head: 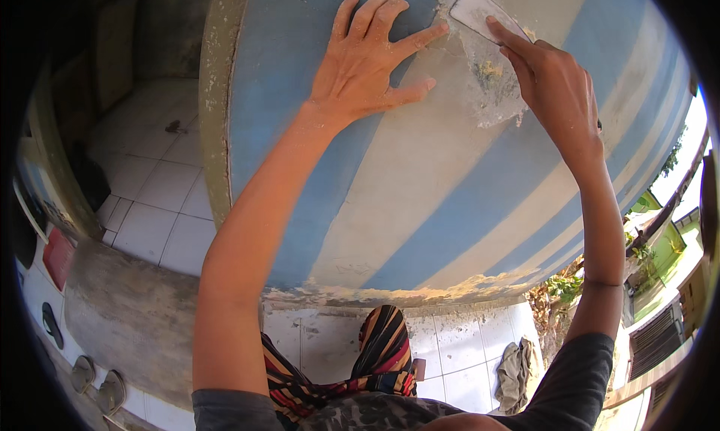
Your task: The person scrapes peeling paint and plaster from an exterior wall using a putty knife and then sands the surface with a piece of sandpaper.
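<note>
Before me rises a wall (394,206) painted in blue and beige stripes. My right hand (554,88) grips a flat, rectangular, pale plate-like tool (481,9), with a finger extended along its face. The plate lies against or very near a patch of rough bare plaster (464,65) where the paint is gone. Its handle, if it has one, is hidden by the hand. To the left of the patch, my left hand (365,65) is spread on the blue and beige paint, its fingers apart and holding nothing. Dust speckles both hands.
A doorway with white floor tiles (163,189) opens at left, beside its worn frame (216,110). Sandals (111,391) stand near the cement step (135,313). Paint flakes litter the tiles (461,341) below the wall; a crumpled cloth (512,380) lies there. Plants (562,287) grow at right.
</note>
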`<state>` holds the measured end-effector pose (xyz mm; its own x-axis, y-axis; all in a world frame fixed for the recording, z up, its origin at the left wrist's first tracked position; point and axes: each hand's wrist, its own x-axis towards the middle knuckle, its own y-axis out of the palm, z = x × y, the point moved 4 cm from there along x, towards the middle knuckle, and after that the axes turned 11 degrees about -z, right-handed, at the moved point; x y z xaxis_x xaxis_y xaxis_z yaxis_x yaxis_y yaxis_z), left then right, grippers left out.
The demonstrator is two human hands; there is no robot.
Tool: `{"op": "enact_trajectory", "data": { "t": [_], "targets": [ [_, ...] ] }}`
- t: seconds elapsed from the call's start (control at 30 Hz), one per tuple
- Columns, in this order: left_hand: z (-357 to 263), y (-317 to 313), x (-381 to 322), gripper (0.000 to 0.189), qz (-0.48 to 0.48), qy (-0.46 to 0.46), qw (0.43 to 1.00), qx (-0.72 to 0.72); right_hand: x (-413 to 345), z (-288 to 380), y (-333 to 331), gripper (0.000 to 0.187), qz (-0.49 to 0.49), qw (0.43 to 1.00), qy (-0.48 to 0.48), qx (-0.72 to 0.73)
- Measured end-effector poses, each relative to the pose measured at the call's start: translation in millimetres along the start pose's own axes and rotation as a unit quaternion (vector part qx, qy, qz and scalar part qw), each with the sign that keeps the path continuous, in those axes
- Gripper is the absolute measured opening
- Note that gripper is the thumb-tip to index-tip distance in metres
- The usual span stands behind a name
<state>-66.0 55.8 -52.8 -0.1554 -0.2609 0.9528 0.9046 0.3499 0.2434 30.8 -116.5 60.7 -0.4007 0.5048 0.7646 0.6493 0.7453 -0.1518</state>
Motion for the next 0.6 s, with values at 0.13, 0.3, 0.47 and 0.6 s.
{"op": "enact_trajectory", "data": {
  "t": [0.13,0.3,0.47,0.6],
  "targets": [
    [2.5,-1.7,-1.0,0.062,-0.007,-0.011,1.0,-0.005,3.1,5.5,0.3,0.035,0.009,1.0,-0.005,-0.002],
    [-1.6,0.4,0.2,0.061,0.016,-0.009,1.0,0.003,-0.5,-6.2,1.4,0.035,0.02,1.0,0.003,0.011],
    [5.3,-3.9,0.8,0.06,-0.004,-0.023,1.0,-0.002,3.2,6.2,1.2,0.034,0.005,1.0,-0.014,0.005],
    [0.3,-2.8,-1.4,0.061,0.013,-0.016,1.0,0.0,-1.2,-3.0,1.4,0.035,0.036,0.999,0.015,0.001]
  ]
}}
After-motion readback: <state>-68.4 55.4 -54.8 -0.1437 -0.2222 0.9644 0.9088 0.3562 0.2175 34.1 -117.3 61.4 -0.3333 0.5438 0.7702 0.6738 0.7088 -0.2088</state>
